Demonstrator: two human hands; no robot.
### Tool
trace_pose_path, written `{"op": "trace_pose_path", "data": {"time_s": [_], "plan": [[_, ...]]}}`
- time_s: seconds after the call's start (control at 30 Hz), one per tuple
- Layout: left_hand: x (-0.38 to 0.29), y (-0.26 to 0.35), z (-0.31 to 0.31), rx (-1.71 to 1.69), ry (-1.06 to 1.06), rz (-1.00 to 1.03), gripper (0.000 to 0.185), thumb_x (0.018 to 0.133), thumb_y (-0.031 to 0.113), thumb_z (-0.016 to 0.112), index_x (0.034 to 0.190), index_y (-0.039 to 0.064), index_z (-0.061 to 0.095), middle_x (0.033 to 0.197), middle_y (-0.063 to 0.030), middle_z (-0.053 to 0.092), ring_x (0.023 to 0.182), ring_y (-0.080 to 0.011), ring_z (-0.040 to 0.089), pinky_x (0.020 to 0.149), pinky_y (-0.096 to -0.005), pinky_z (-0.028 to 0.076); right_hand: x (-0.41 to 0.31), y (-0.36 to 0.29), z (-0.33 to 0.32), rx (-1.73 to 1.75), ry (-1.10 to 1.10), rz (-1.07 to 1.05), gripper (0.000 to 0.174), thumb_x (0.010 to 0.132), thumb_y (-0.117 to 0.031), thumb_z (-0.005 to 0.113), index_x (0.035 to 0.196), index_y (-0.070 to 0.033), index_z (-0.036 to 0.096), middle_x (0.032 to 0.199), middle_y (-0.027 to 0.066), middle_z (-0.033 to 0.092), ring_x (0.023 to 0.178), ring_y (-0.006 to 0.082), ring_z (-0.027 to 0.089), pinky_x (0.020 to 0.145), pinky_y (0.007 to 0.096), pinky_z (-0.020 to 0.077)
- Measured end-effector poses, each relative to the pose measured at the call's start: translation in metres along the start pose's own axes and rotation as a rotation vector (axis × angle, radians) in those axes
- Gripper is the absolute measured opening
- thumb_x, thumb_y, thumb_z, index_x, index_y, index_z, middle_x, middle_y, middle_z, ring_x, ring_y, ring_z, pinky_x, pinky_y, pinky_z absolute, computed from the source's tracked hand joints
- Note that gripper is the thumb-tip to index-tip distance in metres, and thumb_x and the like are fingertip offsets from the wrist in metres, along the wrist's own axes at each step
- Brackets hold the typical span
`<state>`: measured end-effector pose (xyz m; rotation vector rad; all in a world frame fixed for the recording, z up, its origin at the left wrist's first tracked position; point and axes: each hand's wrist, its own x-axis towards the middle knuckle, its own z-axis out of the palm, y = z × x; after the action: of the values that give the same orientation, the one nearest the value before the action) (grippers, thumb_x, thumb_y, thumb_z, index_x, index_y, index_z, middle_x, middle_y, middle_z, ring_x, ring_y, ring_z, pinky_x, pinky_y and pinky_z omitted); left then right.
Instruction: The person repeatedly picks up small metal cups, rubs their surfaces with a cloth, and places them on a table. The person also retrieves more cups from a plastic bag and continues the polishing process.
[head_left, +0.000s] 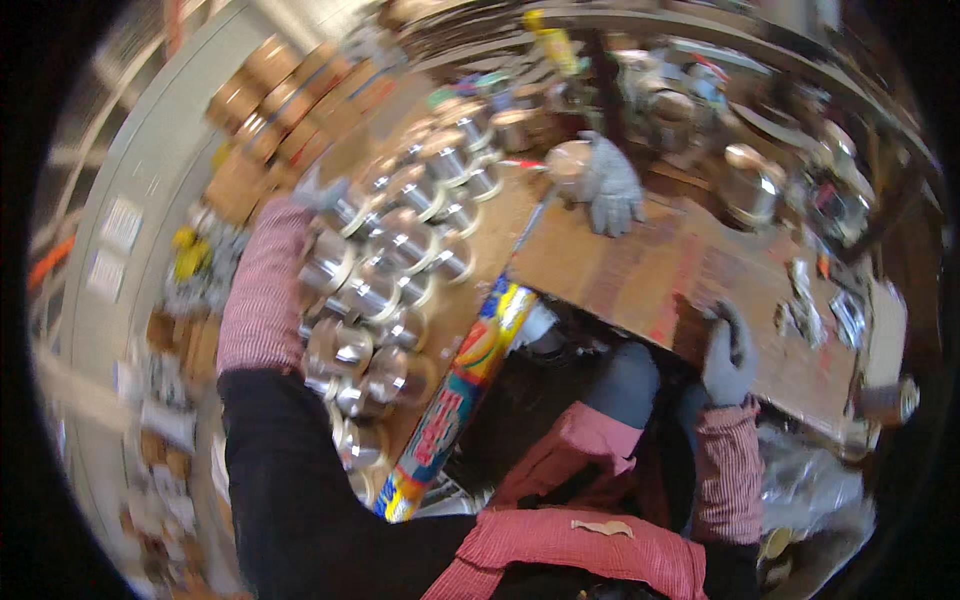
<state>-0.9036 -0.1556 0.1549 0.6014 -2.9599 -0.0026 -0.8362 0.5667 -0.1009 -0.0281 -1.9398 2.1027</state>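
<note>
Rows of shiny metal cylinders (409, 240) with pale rims stand crowded on the brown worktop to my left. At their far left edge is my left hand (324, 193) in a grey glove, against one metal cylinder (349, 214); blur hides whether its fingers close on it. My right hand (727, 360), also gloved, is by the front edge of a flattened cardboard sheet (600, 259), loosely curled with nothing visible in it. Farther in, a grey glove (615, 187) rests against a round metal piece (568, 161); I cannot tell whether anyone wears it.
A long, brightly printed carton (457, 397) lines the worktop's front edge before my lap. Cardboard boxes (262, 97) are stacked at the far left. Crumpled foil (802, 304) and a larger metal cylinder (750, 187) lie right. Clear plastic wrap (810, 472) is bunched below.
</note>
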Motion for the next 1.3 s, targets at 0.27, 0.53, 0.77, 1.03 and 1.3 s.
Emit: {"op": "trace_pose_path", "data": {"time_s": [0.27, 0.53, 0.77, 1.03, 1.3], "plan": [[0.047, -0.015, 0.044, -0.329, 0.032, 0.005, 0.102, 0.084, 0.044, 0.084, 0.158, -0.005, 0.032, 0.141, -0.0255, 0.057, 0.128, -0.0285, 0.059, 0.106, -0.0429, 0.051, -0.002, -0.023, 0.002, -0.350, -0.038, -0.293, 0.030, 0.098, -0.005, 0.060, 0.126, -0.004, 0.069, 0.105, 0.0120, 0.077, 0.098, 0.0290, 0.073, 0.088, 0.0384, 0.0561], [-0.107, 0.279, 0.011, -0.585, -0.009, 0.590, 0.090, 0.083, 0.031, 0.083, 0.154, -0.004, 0.038, 0.145, -0.0233, 0.052, 0.135, -0.0325, 0.054, 0.112, -0.0429, 0.046, 0.000, -0.023, 0.006, -0.356, -0.032, -0.338, 0.030, 0.098, -0.007, 0.061, 0.127, -0.005, 0.068, 0.104, 0.0122, 0.077, 0.098, 0.0317, 0.073, 0.088, 0.0401, 0.0565], [-0.185, 0.438, 0.093, -0.285, -0.205, 1.084, 0.095, 0.077, 0.039, 0.086, 0.153, 0.004, 0.042, 0.152, -0.0303, 0.045, 0.141, -0.0465, 0.046, 0.119, -0.0498, 0.037, -0.002, -0.024, 0.002, -0.270, -0.057, -0.229, 0.030, 0.099, -0.007, 0.060, 0.127, -0.006, 0.068, 0.104, 0.0110, 0.077, 0.098, 0.0303, 0.073, 0.088, 0.0383, 0.0565], [-0.220, 0.449, 0.180, -1.133, -0.135, 0.756, 0.109, 0.072, 0.012, 0.093, 0.158, 0.005, 0.026, 0.152, -0.0166, 0.039, 0.141, -0.0340, 0.044, 0.115, -0.0451, 0.044, -0.001, -0.022, 0.004, -0.274, -0.039, -0.226, 0.030, 0.098, -0.007, 0.060, 0.127, -0.007, 0.068, 0.104, 0.0108, 0.078, 0.098, 0.0308, 0.074, 0.088, 0.0386, 0.0569], [-0.222, 0.447, 0.198, -1.406, -0.212, 0.647, 0.128, 0.070, 0.026, 0.093, 0.164, 0.001, 0.010, 0.156, -0.0173, 0.039, 0.142, -0.0311, 0.045, 0.116, -0.0429, 0.042, 0.067, -0.030, 0.014, -0.057, 0.213, -0.270, 0.077, 0.092, -0.024, 0.072, 0.154, 0.006, 0.038, 0.150, 0.0295, 0.047, 0.140, 0.0381, 0.048, 0.118, 0.0448, 0.0369]]}}
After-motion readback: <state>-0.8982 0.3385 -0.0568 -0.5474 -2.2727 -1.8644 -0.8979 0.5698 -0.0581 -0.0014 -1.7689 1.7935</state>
